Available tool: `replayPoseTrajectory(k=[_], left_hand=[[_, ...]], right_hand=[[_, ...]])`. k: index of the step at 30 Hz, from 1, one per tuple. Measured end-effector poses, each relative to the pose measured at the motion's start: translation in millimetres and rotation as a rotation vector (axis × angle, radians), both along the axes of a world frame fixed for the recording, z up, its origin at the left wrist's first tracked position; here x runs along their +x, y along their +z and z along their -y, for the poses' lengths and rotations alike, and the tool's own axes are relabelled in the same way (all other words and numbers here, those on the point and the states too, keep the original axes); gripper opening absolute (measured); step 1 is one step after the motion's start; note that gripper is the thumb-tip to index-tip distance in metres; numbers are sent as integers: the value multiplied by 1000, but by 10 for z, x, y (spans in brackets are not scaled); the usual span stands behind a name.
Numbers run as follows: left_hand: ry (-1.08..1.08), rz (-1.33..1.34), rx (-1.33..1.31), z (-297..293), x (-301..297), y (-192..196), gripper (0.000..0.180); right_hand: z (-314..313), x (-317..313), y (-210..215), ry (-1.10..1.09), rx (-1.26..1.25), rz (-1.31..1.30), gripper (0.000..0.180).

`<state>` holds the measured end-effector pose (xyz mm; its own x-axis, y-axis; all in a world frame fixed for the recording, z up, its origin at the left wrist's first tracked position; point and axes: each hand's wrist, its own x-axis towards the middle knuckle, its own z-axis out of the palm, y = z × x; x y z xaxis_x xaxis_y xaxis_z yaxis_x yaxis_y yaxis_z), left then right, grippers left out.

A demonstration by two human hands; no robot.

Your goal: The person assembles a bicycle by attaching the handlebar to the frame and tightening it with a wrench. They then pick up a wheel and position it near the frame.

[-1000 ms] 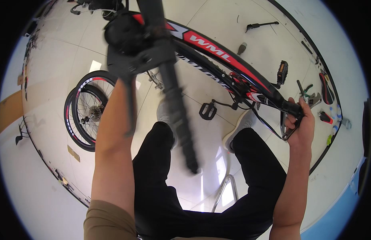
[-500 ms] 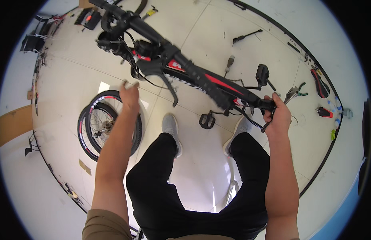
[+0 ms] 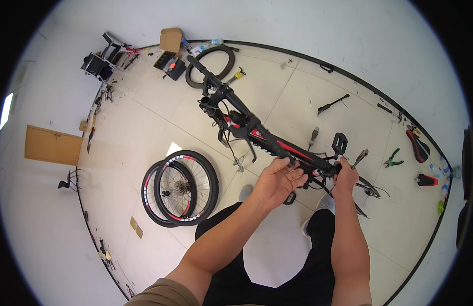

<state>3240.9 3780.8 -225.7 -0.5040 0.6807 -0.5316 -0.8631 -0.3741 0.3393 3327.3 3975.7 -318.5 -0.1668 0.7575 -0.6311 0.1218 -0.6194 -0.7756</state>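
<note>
A black, red and white bicycle frame (image 3: 297,152) slants across the view, with its handlebar (image 3: 236,104) on the upper side and no wheels fitted. My right hand (image 3: 345,179) is closed around the frame near the seat-tube end. At the near end of the handlebar is my left hand (image 3: 278,184), palm up, fingers slightly bent and apart; its thumb appears to touch the grip end. A brake lever (image 3: 249,147) hangs below the bar. One pedal (image 3: 339,144) shows beyond the frame, while another is partly hidden behind my left hand.
Two wheels (image 3: 213,176) lie overlapping on the floor at left. A loose tyre (image 3: 231,61) and a toolbox (image 3: 171,65) are at the far side. A screwdriver (image 3: 314,135), green-handled pliers (image 3: 393,159), a saddle (image 3: 417,146) and several bottles lie to the right. A chair (image 3: 97,65) stands far left.
My left hand has moved right, from above the wheels to the handlebar end. The frame sits lower and further right in view as the camera has shifted. My right hand keeps its hold.
</note>
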Motion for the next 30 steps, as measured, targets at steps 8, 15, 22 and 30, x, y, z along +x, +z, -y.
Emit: replayPoseTrajectory(k=[8,15,22,30], left_hand=[[6,-496,-788,995,160,270,31],[309,-907,-1328,2485,-431,569,30],[146,-956,-1272,2546,-297,555,33],[75,-902,-1202,2549,45,355,38]], right_hand=[[-61,-21,-247,-30,64,-33,24],[-61,-18,-194,-27,20,-57,24],[16,21,-55,16,-2,-55,27],[91,174,-67,153,-56,-31,24]])
